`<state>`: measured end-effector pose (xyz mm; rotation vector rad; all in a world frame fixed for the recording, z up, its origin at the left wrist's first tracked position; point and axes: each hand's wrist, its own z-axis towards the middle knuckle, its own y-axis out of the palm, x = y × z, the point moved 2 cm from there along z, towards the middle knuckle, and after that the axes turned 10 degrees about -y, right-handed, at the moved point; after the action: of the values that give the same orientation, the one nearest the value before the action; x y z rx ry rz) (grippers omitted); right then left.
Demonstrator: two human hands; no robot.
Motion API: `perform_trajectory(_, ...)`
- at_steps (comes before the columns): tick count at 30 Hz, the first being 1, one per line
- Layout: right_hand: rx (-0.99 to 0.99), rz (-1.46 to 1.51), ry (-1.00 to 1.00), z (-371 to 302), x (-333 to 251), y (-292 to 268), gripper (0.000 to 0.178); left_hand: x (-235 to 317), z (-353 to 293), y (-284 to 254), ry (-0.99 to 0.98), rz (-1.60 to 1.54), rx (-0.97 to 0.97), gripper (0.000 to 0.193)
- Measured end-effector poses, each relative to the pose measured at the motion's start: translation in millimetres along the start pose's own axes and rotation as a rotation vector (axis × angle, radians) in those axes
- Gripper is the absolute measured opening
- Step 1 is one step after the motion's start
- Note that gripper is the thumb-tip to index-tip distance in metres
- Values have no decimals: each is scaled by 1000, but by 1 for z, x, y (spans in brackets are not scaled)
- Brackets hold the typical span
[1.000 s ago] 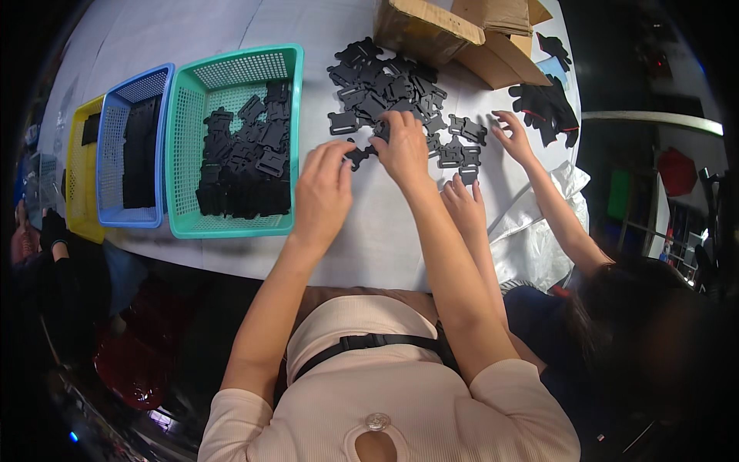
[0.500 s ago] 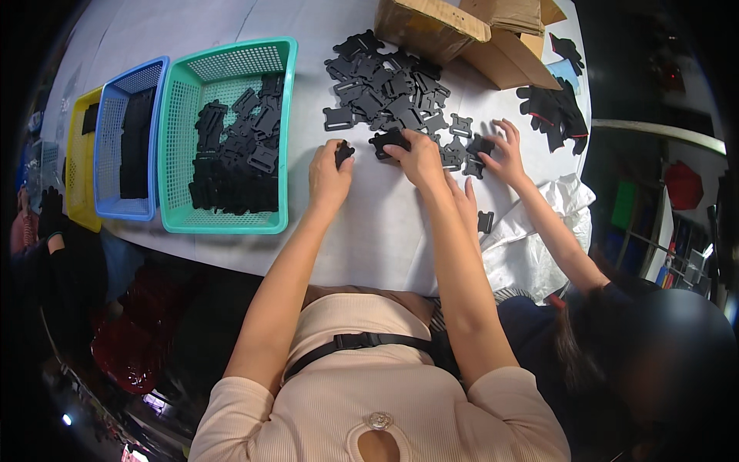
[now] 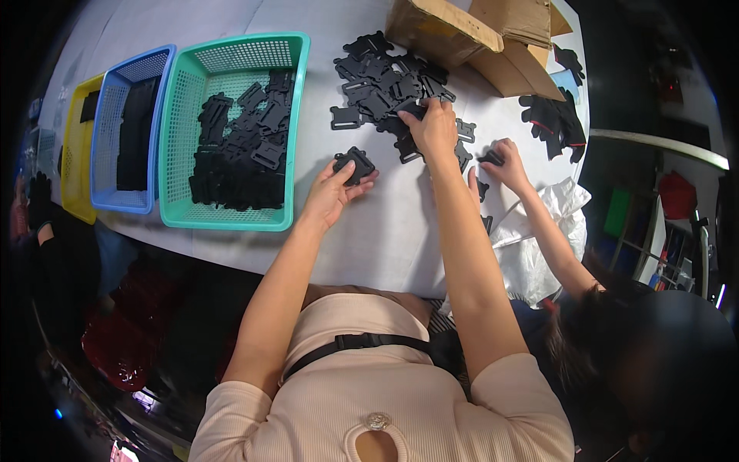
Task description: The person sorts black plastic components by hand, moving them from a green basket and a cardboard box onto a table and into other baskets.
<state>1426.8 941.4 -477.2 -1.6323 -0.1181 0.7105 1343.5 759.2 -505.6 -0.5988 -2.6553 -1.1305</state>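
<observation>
My left hand [image 3: 332, 194] is turned partly palm up above the white table, its thumb pressing on a black plastic buckle piece [image 3: 356, 165]. That piece looks thick, and I cannot tell whether more than one lies in the grip. Farther forward, my right hand [image 3: 436, 137] reaches into a loose pile of black buckle pieces [image 3: 377, 102]. Its thumb and fingers close round a black buckle piece [image 3: 414, 110] at the near side of the pile, partly covered by the hand.
At left stand a green basket [image 3: 299, 146] of black pieces, a blue basket [image 3: 159, 115] and a yellow basket [image 3: 77, 165]. Cardboard boxes [image 3: 469, 42] and black gloves [image 3: 558, 127] lie behind. A co-worker's hand [image 3: 509, 165] holds a dark piece beside a white plastic bag [image 3: 531, 246].
My right hand has moved forward from near my left hand to the pile. My left hand has turned up, showing the buckle piece. The co-worker's hand has lifted a piece.
</observation>
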Motion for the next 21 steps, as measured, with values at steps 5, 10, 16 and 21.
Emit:
perform_trajectory(5, -111, -160, 114, 12, -16, 13, 62, 1, -4, -3, 6, -85, -16, 27)
perform_trajectory(10, -105, -261, 144, 10, -35, 20, 64, -1, -7, -6, 4, -74, 7, 27)
perform_trajectory(16, -149, -9, 107, 6, -24, 13, 46, -7, -11, -2, -1, -99, -25, 30)
perform_trajectory(21, -208, 619, 216, -4, 9, 9, 26, -3, -25, 5, -22, -127, -142, 32)
